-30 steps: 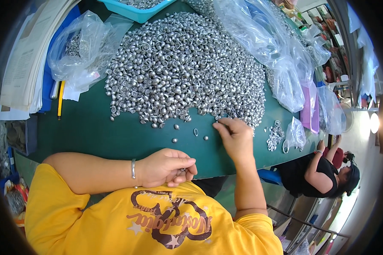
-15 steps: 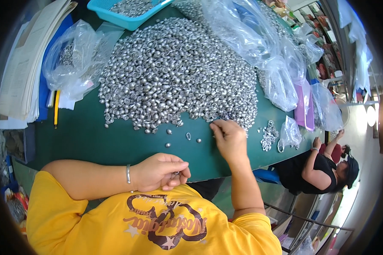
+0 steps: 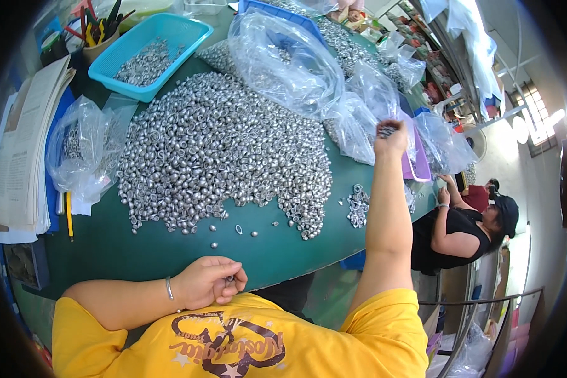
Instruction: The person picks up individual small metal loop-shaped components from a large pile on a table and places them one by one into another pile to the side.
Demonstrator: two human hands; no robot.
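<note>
A broad heap of small silvery domed metal pieces (image 3: 220, 145) covers the middle of the table. My right hand (image 3: 392, 142) is raised at the end of an outstretched arm, beside the purple tray (image 3: 420, 162); its fingers are curled round several silvery metal pieces (image 3: 386, 131). Close to my body, at the table's near edge, my left hand (image 3: 209, 281) is half closed, with a bit of silvery metal (image 3: 230, 278) showing between thumb and fingers. A few loose pieces (image 3: 254, 234) and a thin ring (image 3: 238, 229) lie between the heap and my left hand.
Clear plastic bags (image 3: 290, 69) stand behind the heap. A turquoise basket (image 3: 192, 30) holds more pieces at far left, near papers (image 3: 28, 145) and a yellow pencil (image 3: 70, 214). A small pile (image 3: 357, 206) sits by my right forearm. Another person (image 3: 460, 230) works at the right.
My right hand has left the heap's near edge and swung up and right to the purple tray, holding pieces. My left hand keeps its curled pose. The view has shifted, showing more of the table's far side.
</note>
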